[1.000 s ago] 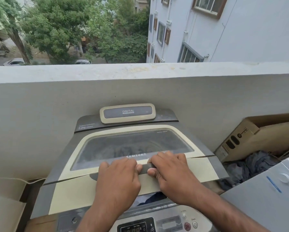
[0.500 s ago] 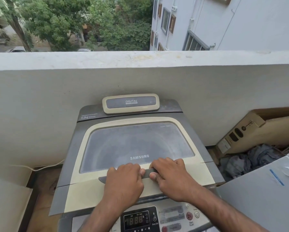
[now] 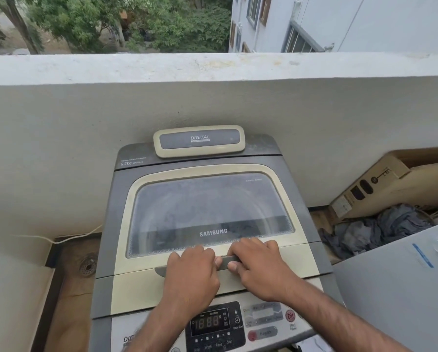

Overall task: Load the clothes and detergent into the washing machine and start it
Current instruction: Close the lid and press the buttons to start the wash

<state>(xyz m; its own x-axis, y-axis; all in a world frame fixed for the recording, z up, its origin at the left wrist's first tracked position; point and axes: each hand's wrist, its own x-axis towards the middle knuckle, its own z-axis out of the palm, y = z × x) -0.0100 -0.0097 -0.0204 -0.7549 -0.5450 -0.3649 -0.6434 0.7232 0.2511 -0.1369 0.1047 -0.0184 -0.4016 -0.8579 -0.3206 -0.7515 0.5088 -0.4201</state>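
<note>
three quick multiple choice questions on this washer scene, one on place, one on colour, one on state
1. Where is the box relative to the washer?
A. left of it
B. right of it
C. on top of it

2. What colour is the start button?
A. red
B. green
C. blue

3. How does the lid stand?
A. fully raised
B. half open
C. shut flat

Answers:
1 B: the box leans in the corner to the washer's right.
2 A: the round button above the word Start is red.
3 C: the lid lies level with the top, with no gap at its front edge.
</note>
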